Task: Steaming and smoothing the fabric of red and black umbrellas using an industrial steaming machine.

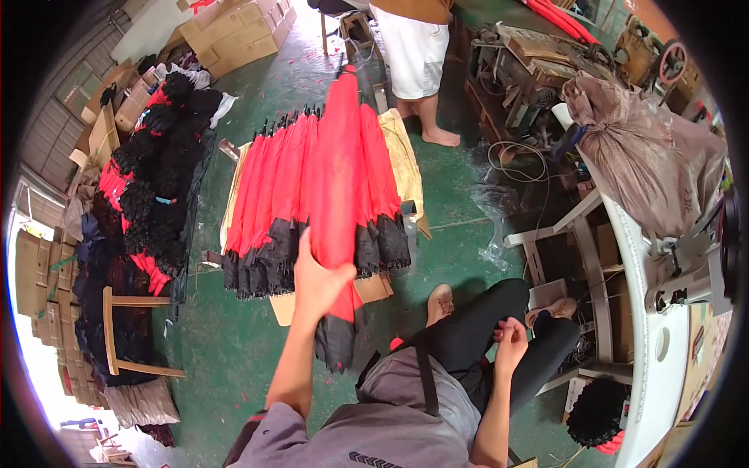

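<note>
The left hand (318,282) is wrapped tight around a folded red umbrella (337,179) with a black edge, held out lengthwise above the row of red umbrellas (273,195) that lies side by side on cardboard sheets (406,160) on the green floor (265,343). The right hand (511,337) rests against the person's black-clad knee with its fingers curled in; whether it pinches anything I cannot tell. A heap of black and red umbrellas (152,171) lies toward the floor's left edge, and another person (417,54) stands barefoot at the far edge
</note>
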`<action>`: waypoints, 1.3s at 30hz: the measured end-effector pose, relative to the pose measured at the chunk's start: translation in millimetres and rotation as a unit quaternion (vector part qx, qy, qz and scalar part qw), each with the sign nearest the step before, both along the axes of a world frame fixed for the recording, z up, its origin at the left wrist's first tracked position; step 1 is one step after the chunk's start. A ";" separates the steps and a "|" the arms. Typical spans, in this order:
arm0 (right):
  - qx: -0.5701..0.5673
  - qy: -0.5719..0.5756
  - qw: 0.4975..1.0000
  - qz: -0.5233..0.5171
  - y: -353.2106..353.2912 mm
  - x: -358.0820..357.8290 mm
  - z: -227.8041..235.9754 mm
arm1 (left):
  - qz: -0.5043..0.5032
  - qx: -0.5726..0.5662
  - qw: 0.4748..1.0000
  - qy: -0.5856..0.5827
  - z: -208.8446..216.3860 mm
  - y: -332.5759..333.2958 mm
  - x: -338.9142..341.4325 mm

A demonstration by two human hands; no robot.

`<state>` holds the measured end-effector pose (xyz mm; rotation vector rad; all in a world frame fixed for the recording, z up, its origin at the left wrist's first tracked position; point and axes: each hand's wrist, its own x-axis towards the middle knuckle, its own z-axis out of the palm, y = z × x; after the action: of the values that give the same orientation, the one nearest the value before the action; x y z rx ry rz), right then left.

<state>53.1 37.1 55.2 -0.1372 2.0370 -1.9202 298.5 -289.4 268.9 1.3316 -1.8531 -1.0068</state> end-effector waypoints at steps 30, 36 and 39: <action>0.048 -0.083 0.995 -0.006 17.7 -12.5 -26.9 | 0.013 -0.383 0.895 -0.229 -80.0 16.2 -33.4; 0.045 -0.078 0.996 -0.009 16.8 -11.6 -25.1 | 0.016 -0.411 0.891 -0.192 -90.8 1.8 -34.3; 0.046 -0.075 0.996 -0.010 17.9 -12.0 -25.0 | 0.011 -0.415 0.889 -0.191 -92.2 -4.0 -36.6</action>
<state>41.1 55.0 30.2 0.0473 2.0287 -1.7873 261.9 -293.4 176.7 1.0283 -2.1639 0.1356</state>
